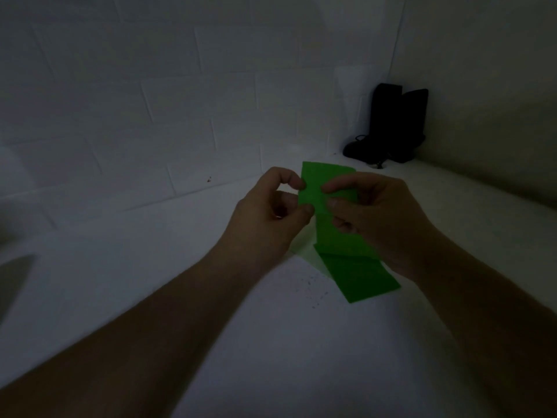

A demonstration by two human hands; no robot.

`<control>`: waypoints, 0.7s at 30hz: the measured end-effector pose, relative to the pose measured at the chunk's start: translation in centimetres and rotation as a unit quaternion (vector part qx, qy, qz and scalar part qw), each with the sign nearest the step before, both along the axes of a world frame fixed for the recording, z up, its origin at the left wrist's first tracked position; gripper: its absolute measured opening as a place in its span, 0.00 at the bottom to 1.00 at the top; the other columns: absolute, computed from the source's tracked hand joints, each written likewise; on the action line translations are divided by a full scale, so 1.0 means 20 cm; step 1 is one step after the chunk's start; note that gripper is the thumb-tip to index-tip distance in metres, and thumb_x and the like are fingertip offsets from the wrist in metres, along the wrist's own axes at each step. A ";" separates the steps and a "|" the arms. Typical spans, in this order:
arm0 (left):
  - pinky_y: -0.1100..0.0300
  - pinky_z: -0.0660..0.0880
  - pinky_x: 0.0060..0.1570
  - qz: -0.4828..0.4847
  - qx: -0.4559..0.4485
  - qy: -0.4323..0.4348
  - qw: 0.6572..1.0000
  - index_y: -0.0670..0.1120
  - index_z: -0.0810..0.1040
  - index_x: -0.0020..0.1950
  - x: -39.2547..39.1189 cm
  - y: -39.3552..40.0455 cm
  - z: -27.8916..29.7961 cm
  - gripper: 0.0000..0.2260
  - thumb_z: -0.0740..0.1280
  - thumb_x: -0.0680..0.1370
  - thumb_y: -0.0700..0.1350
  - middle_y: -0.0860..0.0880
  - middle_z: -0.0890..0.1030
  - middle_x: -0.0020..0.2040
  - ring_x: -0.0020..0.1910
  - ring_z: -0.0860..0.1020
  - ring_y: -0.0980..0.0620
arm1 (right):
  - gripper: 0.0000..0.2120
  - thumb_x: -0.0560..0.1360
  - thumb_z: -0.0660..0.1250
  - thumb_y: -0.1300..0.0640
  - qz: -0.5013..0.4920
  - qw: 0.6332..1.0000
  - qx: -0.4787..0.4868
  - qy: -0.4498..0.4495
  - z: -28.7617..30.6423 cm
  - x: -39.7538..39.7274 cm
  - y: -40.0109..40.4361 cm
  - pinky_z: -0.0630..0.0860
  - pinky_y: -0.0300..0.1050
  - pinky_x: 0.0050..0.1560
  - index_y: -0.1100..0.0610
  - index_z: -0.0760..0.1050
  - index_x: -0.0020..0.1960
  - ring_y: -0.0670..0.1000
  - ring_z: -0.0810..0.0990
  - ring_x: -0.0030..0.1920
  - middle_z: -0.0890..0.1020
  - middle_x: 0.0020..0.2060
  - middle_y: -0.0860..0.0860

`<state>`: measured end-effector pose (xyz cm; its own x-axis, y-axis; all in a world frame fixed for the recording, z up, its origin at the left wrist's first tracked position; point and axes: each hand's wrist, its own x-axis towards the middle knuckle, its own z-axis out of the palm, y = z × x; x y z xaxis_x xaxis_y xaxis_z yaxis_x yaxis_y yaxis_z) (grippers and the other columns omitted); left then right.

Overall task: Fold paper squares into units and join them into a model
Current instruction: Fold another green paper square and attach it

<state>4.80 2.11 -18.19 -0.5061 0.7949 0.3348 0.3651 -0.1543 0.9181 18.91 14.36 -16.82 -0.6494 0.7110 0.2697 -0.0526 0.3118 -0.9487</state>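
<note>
Green paper [313, 188], a folded strip, is held up in the air above the white surface [241, 327], near the middle of the view. The left hand [268, 218] pinches its left edge between the thumb and the index finger, the other fingers curled loosely behind. The right hand [373, 212] grips the strip from the right side, with the thumb and index finger pressed on the front of the paper, so both hands are closed on the same piece. The strip shows a crease across it, just below the fingers. A second green paper [361, 276] lies flat on the white surface, under the right wrist and just below the held strip; whether the 2 pieces touch, I cannot tell. In the far corner a dark object [391, 125] stands against the white brick wall [120, 101]. The light is dim.
</note>
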 end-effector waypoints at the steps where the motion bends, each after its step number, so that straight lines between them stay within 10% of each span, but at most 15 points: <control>1: 0.51 0.76 0.36 0.002 0.006 0.003 1.000 0.56 0.76 0.52 0.00 0.00 0.00 0.12 0.72 0.79 0.40 0.47 0.84 0.42 0.42 0.82 0.44 | 0.10 0.75 0.73 0.66 -0.007 1.000 0.009 0.000 0.00 0.00 -0.01 0.82 0.55 0.42 0.51 0.85 0.48 0.53 0.80 0.34 0.85 0.36 0.58; 6: 0.41 0.82 0.54 -0.002 0.052 -0.072 0.996 0.50 0.76 0.56 0.00 0.01 0.02 0.13 0.70 0.78 0.34 0.37 0.84 0.46 0.49 0.84 0.35 | 0.12 0.74 0.74 0.65 -0.013 0.999 0.048 -0.008 0.01 0.00 -0.04 0.83 0.61 0.45 0.47 0.85 0.48 0.55 0.84 0.36 0.86 0.37 0.51; 10: 0.45 0.83 0.54 -0.006 0.063 -0.142 0.988 0.47 0.71 0.62 -0.01 0.00 0.03 0.17 0.68 0.78 0.30 0.35 0.83 0.46 0.49 0.84 0.35 | 0.13 0.73 0.76 0.60 -0.014 0.994 0.095 -0.050 0.01 0.01 -0.04 0.83 0.45 0.38 0.42 0.83 0.51 0.51 0.85 0.41 0.85 0.44 0.43; 14: 0.49 0.83 0.47 0.005 0.000 -0.030 1.000 0.56 0.69 0.65 -0.02 -0.02 0.02 0.23 0.70 0.77 0.35 0.44 0.86 0.46 0.45 0.86 0.45 | 0.25 0.73 0.76 0.53 -0.050 0.987 0.138 -0.061 0.03 0.02 0.00 0.85 0.46 0.44 0.35 0.74 0.64 0.46 0.81 0.51 0.77 0.56 0.42; 21: 0.52 0.84 0.47 -0.025 -0.031 0.061 0.997 0.63 0.64 0.72 0.00 -0.02 0.01 0.32 0.73 0.77 0.39 0.49 0.86 0.49 0.46 0.86 0.49 | 0.23 0.73 0.77 0.58 0.015 0.968 0.198 -0.151 0.02 0.02 -0.03 0.82 0.38 0.38 0.38 0.76 0.61 0.42 0.84 0.38 0.85 0.40 0.43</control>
<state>4.79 1.69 -18.03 -0.4232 0.8395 0.3408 0.4682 -0.1194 0.8755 19.30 13.73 -16.35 -0.7595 0.5706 0.3126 0.1940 0.6572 -0.7283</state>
